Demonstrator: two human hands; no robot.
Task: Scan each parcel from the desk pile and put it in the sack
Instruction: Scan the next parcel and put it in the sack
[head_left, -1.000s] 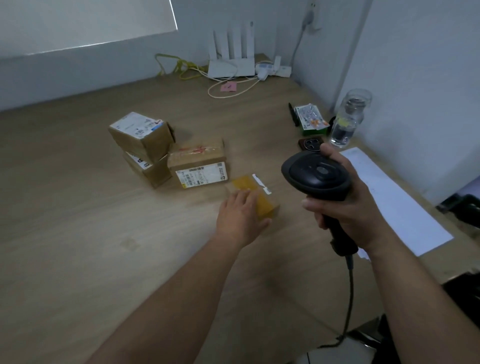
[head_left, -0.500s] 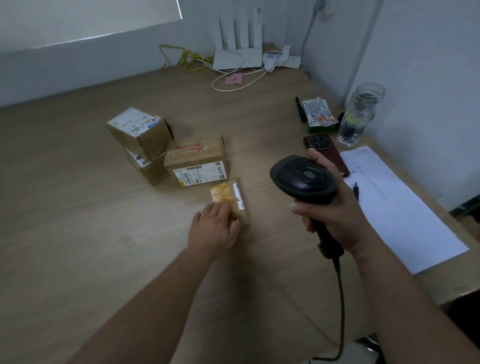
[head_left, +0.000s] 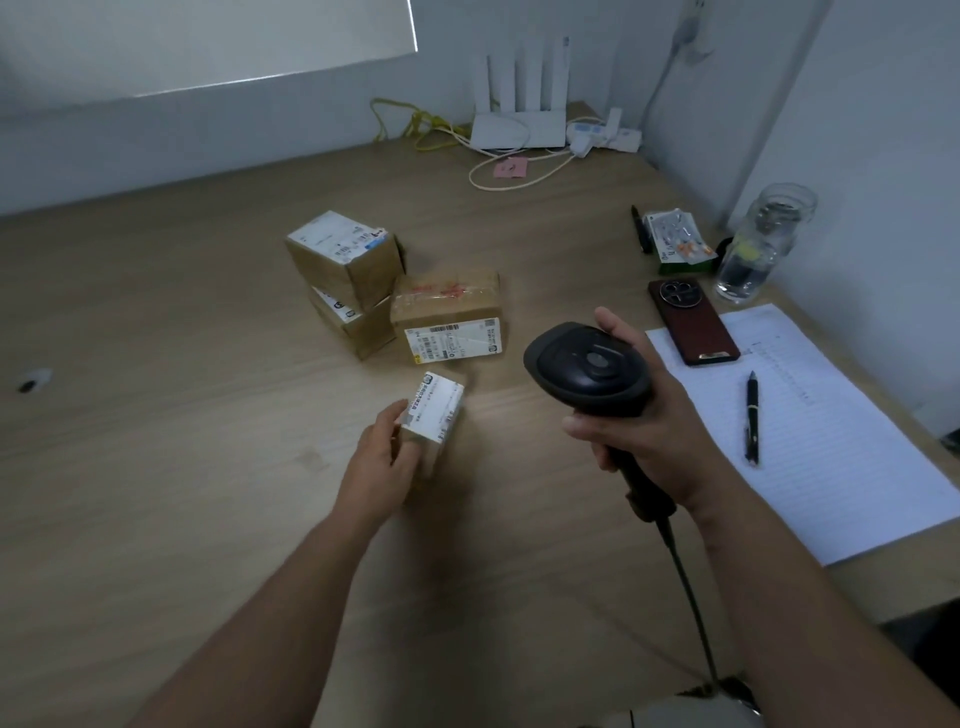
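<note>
Our left hand (head_left: 382, 457) grasps the small parcel (head_left: 435, 410) by its near end, fingers and thumb curled round its sides. The parcel is tilted, with its white label facing up towards us. It is a little blurred, so we cannot tell whether its far end touches the desk (head_left: 156, 415). It sits just in front of the pile and apart from it.

Our right hand (head_left: 639, 426) is clenched round the handle of the black scanner (head_left: 587, 369), thumb up along the far side of its head. The scanner hangs above the desk to the right of the small parcel, its rounded head turned towards us. Its cord (head_left: 685, 587) runs down towards the near edge of the desk.

The pile holds three brown boxes. The top box (head_left: 343, 254) lies askew on the lower box (head_left: 358, 325). The taped box (head_left: 447, 317) stands just to their right, touching the lower one, its barcode label on the side facing us.

To the right lies a sheet of paper (head_left: 831, 441) with a pen (head_left: 751, 415) on it. A phone (head_left: 693, 322) lies face down across its far corner. Beyond the phone stand a glass jar (head_left: 758, 244) and a green packet (head_left: 678, 241). A white router (head_left: 519, 124) stands at the back by the wall, with a pink note (head_left: 510, 167) in front of it.
</note>
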